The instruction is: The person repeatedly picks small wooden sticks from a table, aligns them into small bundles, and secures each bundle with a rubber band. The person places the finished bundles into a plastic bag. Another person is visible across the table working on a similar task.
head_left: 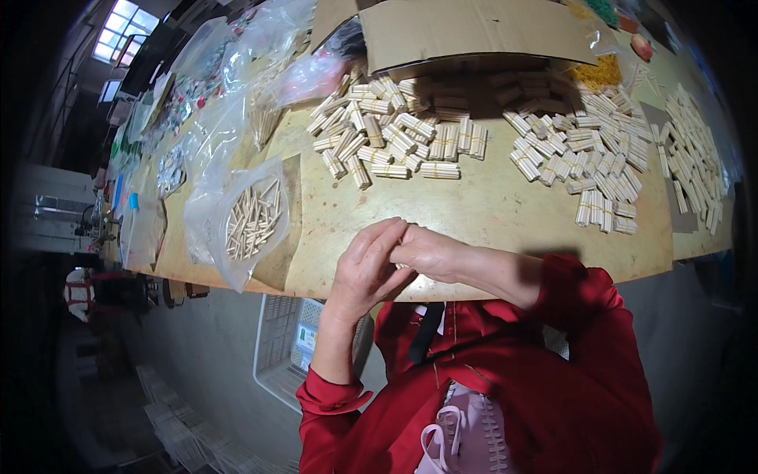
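Observation:
At the table's front edge my two hands meet, fingers curled together. My left hand [365, 267] cups over the fingertips of my right hand [433, 253], which reaches in from the right with its back up. Both are closed; a sliver of something pale shows beneath them, too hidden to name. Beyond them lies a heap of short wooden stick bundles [399, 134], bound with yellow bands. A second group of banded bundles [596, 162] spreads to the right. Left of my hands, an open clear plastic bag [278, 229] holds loose wooden sticks [254, 220].
A cardboard box [474, 35] stands at the back, shading some bundles. Beside it is a pile of yellow rubber bands [598, 73]. More sticks [693, 150] lie at the far right. Below the table's edge sits a light plastic crate [278, 336]. Plastic bags [264, 39] crowd the back left.

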Available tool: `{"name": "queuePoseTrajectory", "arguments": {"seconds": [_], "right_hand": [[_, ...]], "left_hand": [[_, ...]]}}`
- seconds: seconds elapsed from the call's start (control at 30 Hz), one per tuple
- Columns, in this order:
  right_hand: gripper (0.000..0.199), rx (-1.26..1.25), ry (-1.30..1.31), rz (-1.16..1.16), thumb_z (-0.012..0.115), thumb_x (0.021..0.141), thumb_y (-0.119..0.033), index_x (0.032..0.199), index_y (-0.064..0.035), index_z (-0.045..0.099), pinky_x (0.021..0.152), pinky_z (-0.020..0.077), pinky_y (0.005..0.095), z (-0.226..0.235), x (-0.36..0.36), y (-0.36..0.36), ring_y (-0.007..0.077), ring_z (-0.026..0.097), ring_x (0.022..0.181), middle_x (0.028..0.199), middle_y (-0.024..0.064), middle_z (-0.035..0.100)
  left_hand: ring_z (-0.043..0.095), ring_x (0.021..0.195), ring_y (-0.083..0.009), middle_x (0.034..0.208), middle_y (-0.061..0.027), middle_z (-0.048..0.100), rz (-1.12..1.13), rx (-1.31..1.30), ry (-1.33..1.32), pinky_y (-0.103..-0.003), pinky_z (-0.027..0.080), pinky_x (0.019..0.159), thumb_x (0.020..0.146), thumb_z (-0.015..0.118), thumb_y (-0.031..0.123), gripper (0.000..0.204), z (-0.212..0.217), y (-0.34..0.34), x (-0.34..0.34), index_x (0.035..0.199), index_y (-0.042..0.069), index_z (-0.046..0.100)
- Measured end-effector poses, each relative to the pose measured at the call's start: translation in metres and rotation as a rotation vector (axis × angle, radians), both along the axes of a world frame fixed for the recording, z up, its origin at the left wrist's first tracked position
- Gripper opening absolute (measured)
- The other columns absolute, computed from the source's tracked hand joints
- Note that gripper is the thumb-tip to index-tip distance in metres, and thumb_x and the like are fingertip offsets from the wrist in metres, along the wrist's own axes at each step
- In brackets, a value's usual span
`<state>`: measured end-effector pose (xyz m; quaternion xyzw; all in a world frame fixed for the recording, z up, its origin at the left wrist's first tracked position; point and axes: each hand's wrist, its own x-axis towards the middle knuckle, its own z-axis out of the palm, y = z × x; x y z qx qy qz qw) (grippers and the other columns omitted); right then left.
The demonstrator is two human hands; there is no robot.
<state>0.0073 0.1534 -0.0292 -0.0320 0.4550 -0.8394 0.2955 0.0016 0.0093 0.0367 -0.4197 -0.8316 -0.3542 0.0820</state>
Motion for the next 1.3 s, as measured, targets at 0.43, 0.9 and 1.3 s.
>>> {"name": "queuePoseTrajectory", "arguments": {"seconds": [0.43, 0.9, 1.3], "right_hand": [[0.024, 0.376, 0.271, -0.251, 0.072, 0.086, -0.025, 0.082, -0.0101, 0.053, 0.042, 0.0309, 0.0204, 0.064, -0.032, 0.056, 0.0041, 0.040, 0.051, 0.066, -0.0042, 0.049], [0.014, 0.268, 0.241, -0.154, 0.065, 0.088, -0.012, 0.097, -0.0069, 0.056, 0.048, 0.0338, 0.0198, 0.048, -0.023, 0.039, 0.0015, 0.043, 0.056, 0.069, -0.0054, 0.050], [0.023, 0.231, 0.370, -0.101, 0.071, 0.088, -0.018, 0.099, -0.0057, 0.056, 0.063, 0.0422, 0.0208, 0.040, -0.015, 0.024, 0.0035, 0.048, 0.074, 0.082, -0.0031, 0.055]], "left_hand": [[0.063, 0.079, -0.0097, 0.089, -0.0050, 0.068, 0.518, 0.354, -0.615, -0.023, 0.051, 0.072, 0.088, 0.065, 0.001, 0.011, -0.036, -0.046, -0.011, 0.098, 0.001, 0.067], [0.060, 0.078, -0.0256, 0.083, -0.0115, 0.059, 0.360, -0.120, -0.193, -0.034, 0.048, 0.071, 0.085, 0.067, 0.007, 0.009, -0.021, 0.007, 0.017, 0.089, 0.004, 0.059], [0.055, 0.079, -0.0065, 0.086, -0.0011, 0.060, 0.432, 0.798, -0.625, -0.020, 0.046, 0.072, 0.087, 0.068, -0.002, 0.015, -0.007, 0.004, 0.011, 0.096, 0.003, 0.056]]}}
